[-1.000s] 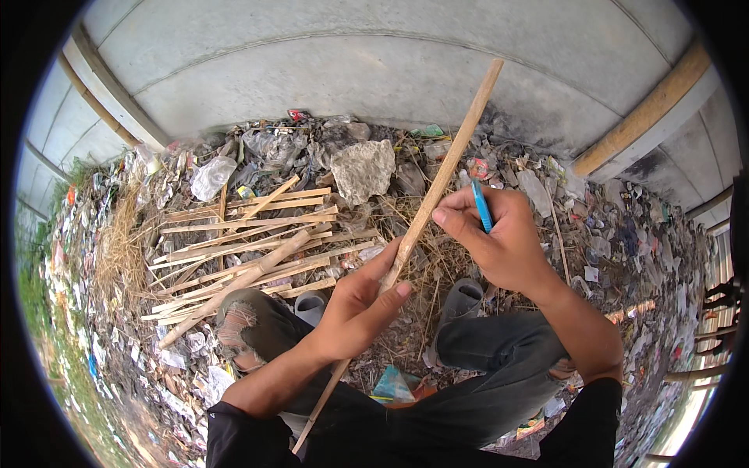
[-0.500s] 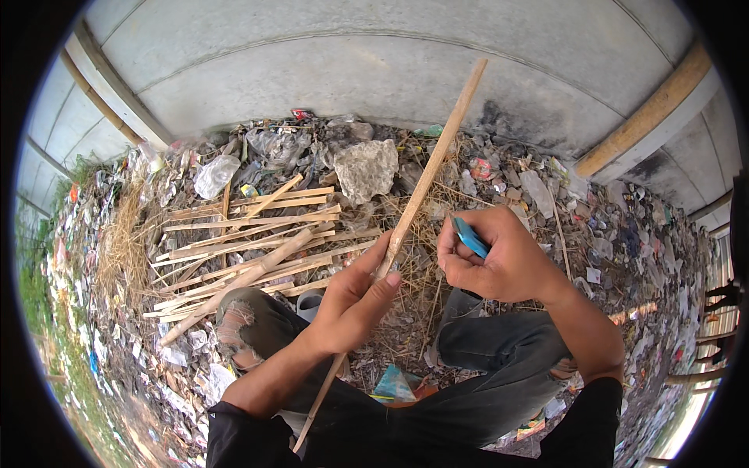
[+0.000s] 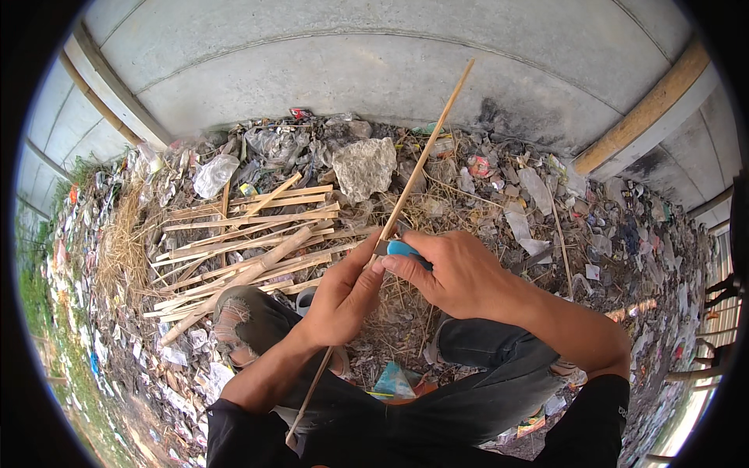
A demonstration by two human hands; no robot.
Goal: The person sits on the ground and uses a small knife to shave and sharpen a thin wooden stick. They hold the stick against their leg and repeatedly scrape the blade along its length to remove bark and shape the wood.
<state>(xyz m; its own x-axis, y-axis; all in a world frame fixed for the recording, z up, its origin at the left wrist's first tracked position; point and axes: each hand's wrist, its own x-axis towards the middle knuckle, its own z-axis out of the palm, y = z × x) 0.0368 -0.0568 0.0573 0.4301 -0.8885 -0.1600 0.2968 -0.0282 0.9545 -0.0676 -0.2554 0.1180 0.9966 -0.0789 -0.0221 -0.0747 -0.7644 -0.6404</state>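
Right hand (image 3: 460, 277) fingers pinch a blue-handled knife (image 3: 402, 249) against a long thin bamboo strip (image 3: 413, 175); left hand (image 3: 343, 296) fingers curl round the strip's middle. Trimming appears under way; a pile of split bamboo slats (image 3: 242, 242) lies on the littered ground (image 3: 546, 195) by the left knee.

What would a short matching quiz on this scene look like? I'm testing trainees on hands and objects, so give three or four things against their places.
Things:
1. long thin stick
2. blue-handled tool
3. pile of split sticks
4. grey rock

Places:
A. on the ground, left of the knees
B. in the right hand
C. by the concrete wall, amid litter
D. gripped by the left hand, slanting up

Pairs: 1-D, 2-B, 3-A, 4-C
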